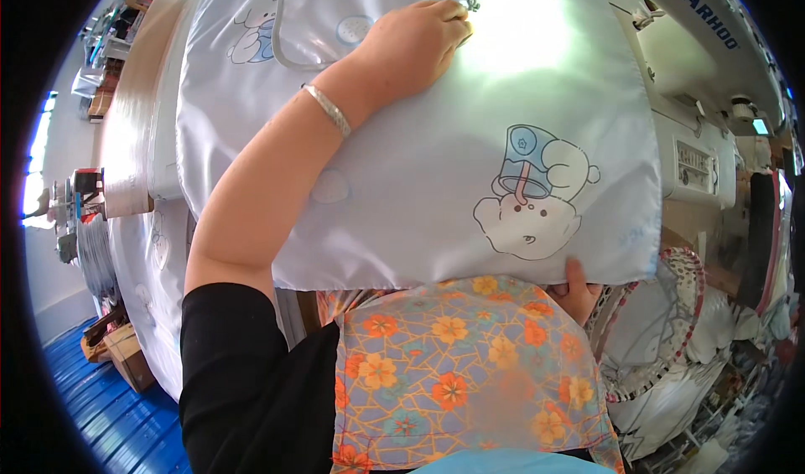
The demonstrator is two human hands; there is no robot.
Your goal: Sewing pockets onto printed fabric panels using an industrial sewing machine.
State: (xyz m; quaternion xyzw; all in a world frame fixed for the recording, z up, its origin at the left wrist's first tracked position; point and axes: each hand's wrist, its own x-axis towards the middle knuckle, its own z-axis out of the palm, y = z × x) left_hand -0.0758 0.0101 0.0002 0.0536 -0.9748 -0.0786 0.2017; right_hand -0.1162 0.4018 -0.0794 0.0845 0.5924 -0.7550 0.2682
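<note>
A white satiny fabric (402,197) printed with cartoon bears and blue cups lies spread over the sewing machine bed and hangs to my lap. My left hand (423,42) rests on it at the top, fingers bent and close together on the cloth, just left of the presser foot (473,3). Its fingertips are partly hidden. At the near edge, toward the right, my right hand (577,294) pinches the hem, thumb on top and the other fingers mostly hidden under or behind the cloth. The machine's lamp brightly lights the cloth beside the needle area.
The white sewing machine arm (704,30) stands at the upper right. A curved pale rod (281,30) lies over the cloth at upper left. Beside my lap on the right is a heap of white fabric (662,373) with red-dotted trim. A cardboard box (130,357) sits on the blue floor.
</note>
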